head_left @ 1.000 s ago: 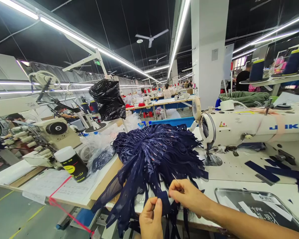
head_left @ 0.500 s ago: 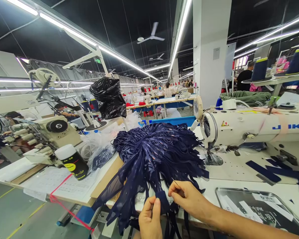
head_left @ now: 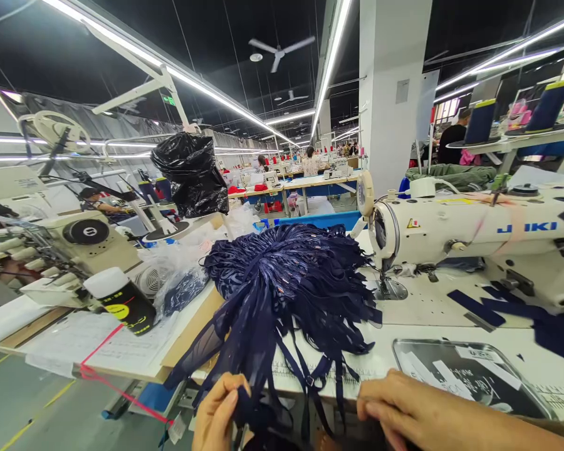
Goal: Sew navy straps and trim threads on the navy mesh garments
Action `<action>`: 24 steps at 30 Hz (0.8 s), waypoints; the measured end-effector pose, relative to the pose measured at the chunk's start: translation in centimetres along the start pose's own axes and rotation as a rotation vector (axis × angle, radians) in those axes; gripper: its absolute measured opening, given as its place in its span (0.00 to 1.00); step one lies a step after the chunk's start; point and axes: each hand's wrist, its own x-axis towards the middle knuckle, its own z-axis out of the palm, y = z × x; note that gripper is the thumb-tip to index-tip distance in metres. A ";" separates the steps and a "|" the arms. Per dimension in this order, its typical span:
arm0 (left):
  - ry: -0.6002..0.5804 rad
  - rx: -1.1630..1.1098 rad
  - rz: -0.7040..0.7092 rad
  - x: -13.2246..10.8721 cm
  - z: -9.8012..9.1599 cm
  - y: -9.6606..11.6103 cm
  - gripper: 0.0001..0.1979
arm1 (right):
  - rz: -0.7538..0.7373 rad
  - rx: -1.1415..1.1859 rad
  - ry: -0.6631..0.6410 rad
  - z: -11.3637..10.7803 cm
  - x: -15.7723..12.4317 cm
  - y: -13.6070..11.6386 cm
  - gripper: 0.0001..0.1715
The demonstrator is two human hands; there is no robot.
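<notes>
A large heap of navy garments (head_left: 282, 269) with sheer fabric and thin straps spreads over the table and hangs past its front edge. At the bottom centre, my left hand (head_left: 220, 410) pinches a piece of navy fabric (head_left: 256, 410) between thumb and fingers. Further right, at the table's front edge, my right hand (head_left: 399, 401) is closed with its fingers curled; whatever it may hold is hidden. Several narrow straps (head_left: 310, 382), one with a small ring, dangle between my two hands.
Right of the heap stands a JUKI sewing machine (head_left: 451, 232). A metal tray (head_left: 397, 351) with paper slips lies before it, near navy fabric strips (head_left: 474, 307). To the left are a black thread cone (head_left: 126, 310), a plastic bag (head_left: 183, 275) and another machine (head_left: 91, 244).
My hands have moved apart: the left went left and down with the navy fabric, the right went right and down. The view has shifted slightly.
</notes>
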 end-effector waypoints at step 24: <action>-0.309 0.984 0.900 3.3 9.1 -2.7 0.16 | 0.149 -0.860 0.344 2.4 4.3 2.0 0.11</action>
